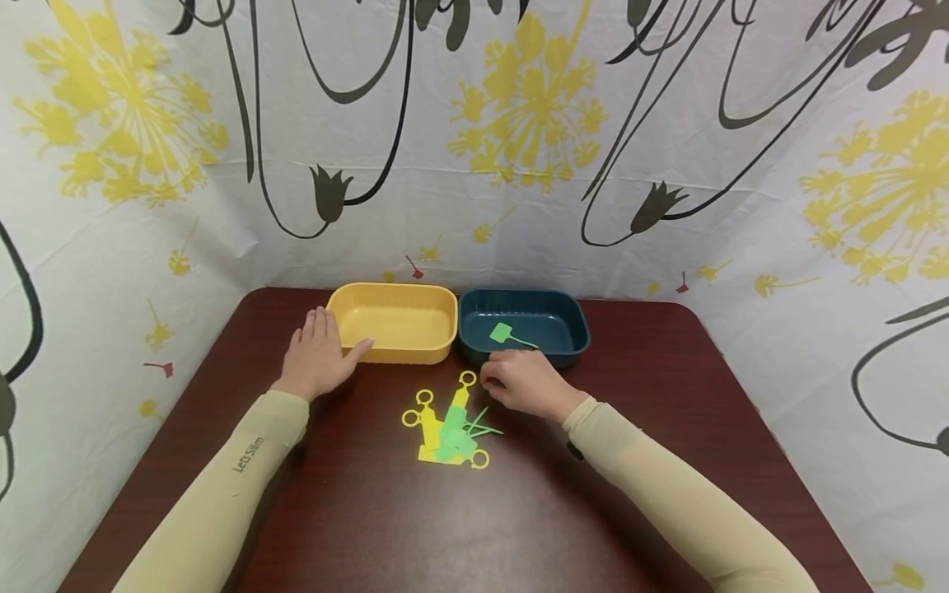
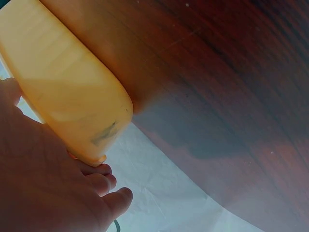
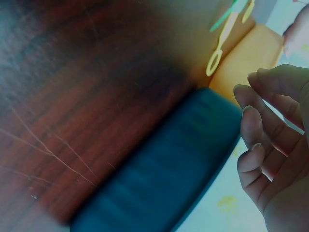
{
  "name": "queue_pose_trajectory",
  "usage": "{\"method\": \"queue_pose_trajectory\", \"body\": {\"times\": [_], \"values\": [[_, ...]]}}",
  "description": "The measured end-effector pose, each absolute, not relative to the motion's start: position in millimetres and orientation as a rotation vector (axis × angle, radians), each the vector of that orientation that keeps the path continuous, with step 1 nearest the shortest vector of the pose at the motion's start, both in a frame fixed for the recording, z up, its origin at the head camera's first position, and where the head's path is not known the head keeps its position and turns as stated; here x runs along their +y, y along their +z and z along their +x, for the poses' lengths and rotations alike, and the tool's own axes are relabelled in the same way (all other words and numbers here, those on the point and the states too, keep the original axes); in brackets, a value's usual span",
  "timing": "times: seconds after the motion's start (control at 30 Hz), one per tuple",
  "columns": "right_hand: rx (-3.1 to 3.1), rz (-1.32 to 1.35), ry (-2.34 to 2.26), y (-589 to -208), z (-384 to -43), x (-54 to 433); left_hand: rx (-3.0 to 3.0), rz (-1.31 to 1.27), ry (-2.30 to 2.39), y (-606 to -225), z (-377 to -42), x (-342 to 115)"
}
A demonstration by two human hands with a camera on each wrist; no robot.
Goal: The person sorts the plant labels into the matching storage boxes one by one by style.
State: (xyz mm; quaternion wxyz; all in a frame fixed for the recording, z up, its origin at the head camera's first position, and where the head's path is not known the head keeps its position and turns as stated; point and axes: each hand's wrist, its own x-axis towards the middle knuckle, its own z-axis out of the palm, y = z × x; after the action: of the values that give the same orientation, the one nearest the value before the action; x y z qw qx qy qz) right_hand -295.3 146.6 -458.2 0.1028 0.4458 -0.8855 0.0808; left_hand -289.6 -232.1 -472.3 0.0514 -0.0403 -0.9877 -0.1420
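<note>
My left hand (image 1: 315, 358) rests with straight fingers on the left front corner of a yellow plastic tub (image 1: 393, 357). In the left wrist view the fingers lie along the tub's rim (image 2: 77, 96). My right hand (image 1: 528, 383) hovers just in front of the dark blue tub (image 1: 578, 350), its fingers loosely curled with nothing between them. One flat green tag (image 1: 502, 333) with a thin tail lies in the blue tub. Between the hands is a small pile of flat green tags (image 1: 455, 441) with thin tails and yellow ring-ended tags (image 1: 430, 428).
Both tubs stand side by side at the back of a dark reddish-brown table (image 1: 445, 527). Behind and beside the table hangs a white patterned sheet (image 1: 415, 222) with yellow and dark plant prints.
</note>
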Motion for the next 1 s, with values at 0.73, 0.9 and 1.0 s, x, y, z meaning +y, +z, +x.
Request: {"method": "queue_pose_trajectory", "body": {"times": [0.73, 0.9, 1.0], "values": [[-2.691, 1.534, 0.228, -474, -287, 141, -3.013, -0.113, -0.428, -470, -289, -231], [-2.696, 1.576, 0.236, -476, -287, 141, -3.006, -0.108, -0.424, -471, -290, -231], [-2.705, 1.588, 0.245, -476, -286, 141, -3.002, -0.108, -0.421, -472, -290, -231]]}}
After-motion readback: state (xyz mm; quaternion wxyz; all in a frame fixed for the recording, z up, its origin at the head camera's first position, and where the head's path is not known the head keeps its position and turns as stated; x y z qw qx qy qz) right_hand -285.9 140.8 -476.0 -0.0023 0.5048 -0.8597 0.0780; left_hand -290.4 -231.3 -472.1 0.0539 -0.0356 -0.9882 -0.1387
